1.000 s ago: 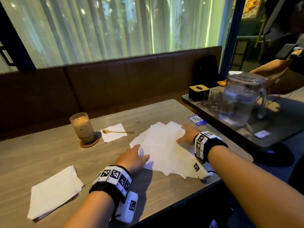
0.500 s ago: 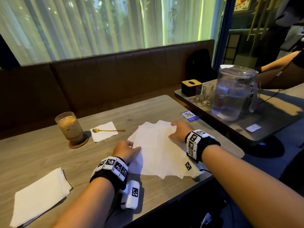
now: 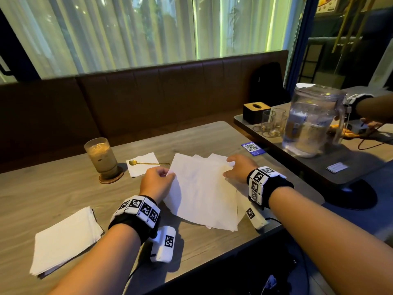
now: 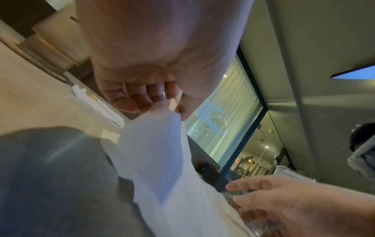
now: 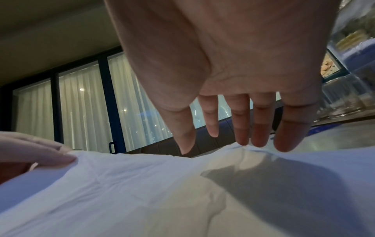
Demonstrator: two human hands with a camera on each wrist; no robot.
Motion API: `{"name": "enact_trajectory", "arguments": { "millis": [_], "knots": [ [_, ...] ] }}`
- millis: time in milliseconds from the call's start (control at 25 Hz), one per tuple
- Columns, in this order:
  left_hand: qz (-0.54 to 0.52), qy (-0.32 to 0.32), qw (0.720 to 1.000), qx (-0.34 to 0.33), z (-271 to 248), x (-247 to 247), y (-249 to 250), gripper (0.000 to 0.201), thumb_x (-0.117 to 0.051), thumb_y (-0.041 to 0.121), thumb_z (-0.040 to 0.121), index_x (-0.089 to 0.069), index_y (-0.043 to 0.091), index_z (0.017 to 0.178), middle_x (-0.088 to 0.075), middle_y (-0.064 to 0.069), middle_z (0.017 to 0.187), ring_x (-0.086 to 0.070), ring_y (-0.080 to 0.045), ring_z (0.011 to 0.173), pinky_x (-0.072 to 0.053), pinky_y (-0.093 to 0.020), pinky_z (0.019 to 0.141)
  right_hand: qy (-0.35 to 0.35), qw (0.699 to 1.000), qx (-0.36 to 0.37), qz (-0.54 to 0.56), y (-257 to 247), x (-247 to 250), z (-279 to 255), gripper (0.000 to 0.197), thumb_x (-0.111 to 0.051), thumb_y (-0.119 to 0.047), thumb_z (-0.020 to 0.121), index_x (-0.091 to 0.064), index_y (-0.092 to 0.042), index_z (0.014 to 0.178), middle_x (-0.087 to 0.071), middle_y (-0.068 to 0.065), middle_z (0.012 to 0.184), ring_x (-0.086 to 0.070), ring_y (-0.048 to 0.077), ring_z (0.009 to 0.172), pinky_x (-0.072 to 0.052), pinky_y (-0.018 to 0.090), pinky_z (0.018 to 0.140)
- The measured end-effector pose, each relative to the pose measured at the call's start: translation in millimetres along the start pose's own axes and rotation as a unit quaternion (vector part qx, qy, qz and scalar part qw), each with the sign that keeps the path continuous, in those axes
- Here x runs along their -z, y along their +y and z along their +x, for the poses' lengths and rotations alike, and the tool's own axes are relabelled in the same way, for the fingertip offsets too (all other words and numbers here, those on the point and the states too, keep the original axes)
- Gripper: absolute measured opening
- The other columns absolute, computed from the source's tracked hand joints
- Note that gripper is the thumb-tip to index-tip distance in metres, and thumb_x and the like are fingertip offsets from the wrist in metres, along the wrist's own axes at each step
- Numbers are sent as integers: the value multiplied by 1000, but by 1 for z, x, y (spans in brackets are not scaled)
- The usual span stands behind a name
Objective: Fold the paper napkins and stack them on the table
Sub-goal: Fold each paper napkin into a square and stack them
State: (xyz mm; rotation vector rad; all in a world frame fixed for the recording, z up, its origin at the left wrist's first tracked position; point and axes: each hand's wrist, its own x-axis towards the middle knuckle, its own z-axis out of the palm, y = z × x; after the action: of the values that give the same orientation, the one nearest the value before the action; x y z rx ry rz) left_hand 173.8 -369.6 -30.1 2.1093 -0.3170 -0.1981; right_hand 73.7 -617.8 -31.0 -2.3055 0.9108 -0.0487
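A loose pile of unfolded white napkins [image 3: 204,188] lies at the middle of the wooden table [image 3: 53,188]. My left hand [image 3: 158,182] pinches the left corner of the top napkin [image 4: 160,154] between thumb and fingers and holds it lifted off the pile. My right hand [image 3: 238,170] lies with straight, spread fingers [image 5: 241,128] on the pile's far right corner; the fingertips press the napkin pile [image 5: 142,192] down. A stack of folded napkins [image 3: 66,239] sits at the table's near left.
An iced coffee glass [image 3: 101,155] on a coaster stands at the back left, with a gold spoon [image 3: 146,163] on a small napkin beside it. A QR card [image 3: 253,148] lies at the right edge. The neighbouring table holds a water pitcher [image 3: 308,124], glasses and another person's arm.
My left hand went from lying flat beside the pile to pinching the top napkin's left corner and lifting it. My right hand stayed on the far right corner.
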Motion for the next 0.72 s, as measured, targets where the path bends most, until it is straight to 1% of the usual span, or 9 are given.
{"name": "enact_trajectory", "arguments": {
  "millis": [40,160,240,320,360,440,520,600,720],
  "knots": [
    [-7,11,1000,-13,-2,6,3,18,-68,25,93,-72,19,77,-69,-4,80,-64,-25,84,-47,-33,71,4,1000,8,-2,-3,0,-2,59,-78,-29,89,-55,-26,143,-62,5,141,-59,28,128,-51,41,104],
    [-12,47,997,-58,-8,27,15,17,-65,27,95,-75,18,84,-72,-7,83,-66,-24,84,-48,-31,70,21,999,40,-1,-17,-1,-11,46,-73,-34,93,-61,-26,136,-65,4,136,-62,25,121,-51,36,98],
    [-17,59,995,-85,-11,43,23,18,-63,28,97,-75,20,87,-72,-7,84,-65,-23,83,-47,-31,70,11,998,60,29,-30,-4,-19,42,-72,-35,93,-64,-24,133,-66,4,134,-62,24,121,-47,32,95],
    [-41,62,992,-106,-16,58,31,18,-62,26,97,-75,20,86,-71,-6,85,-64,-22,82,-47,-31,70,-6,994,74,75,-43,-9,-27,41,-72,-36,93,-67,-21,131,-67,5,133,-63,25,121,-49,34,98],
    [-59,64,990,-109,-19,66,35,18,-63,24,97,-74,18,85,-71,-7,87,-63,-22,83,-46,-31,70,-13,992,81,98,-50,-12,-32,39,-71,-36,94,-68,-19,129,-68,6,129,-65,25,117,-51,36,99],
    [-102,68,988,-100,-21,81,36,18,-63,24,98,-73,15,87,-71,-9,92,-63,-25,89,-46,-33,73,-32,986,86,140,-64,-19,-39,32,-67,-37,96,-71,-17,121,-71,8,116,-67,24,100,-54,37,89],
    [-143,62,985,-73,-22,96,35,19,-62,27,99,-74,13,93,-72,-13,100,-66,-30,99,-48,-38,78,-80,975,62,197,-77,-28,-47,30,-63,-38,98,-70,-15,117,-73,12,111,-67,25,88,-54,36,77],
    [-195,45,979,-35,-22,107,33,23,-61,30,100,-74,12,101,-73,-15,109,-68,-36,108,-49,-40,79,-147,952,20,267,-87,-37,-52,40,-62,-42,99,-64,-13,126,-71,15,111,-67,27,84,-55,36,73],
    [-288,12,957,29,-27,118,33,30,-59,35,101,-68,14,122,-72,-10,121,-67,-30,114,-52,-40,88,-215,913,-24,345,-99,-56,-53,59,-61,-51,97,-53,-14,141,-67,12,101,-66,26,78,-57,35,67]
  ]
}}
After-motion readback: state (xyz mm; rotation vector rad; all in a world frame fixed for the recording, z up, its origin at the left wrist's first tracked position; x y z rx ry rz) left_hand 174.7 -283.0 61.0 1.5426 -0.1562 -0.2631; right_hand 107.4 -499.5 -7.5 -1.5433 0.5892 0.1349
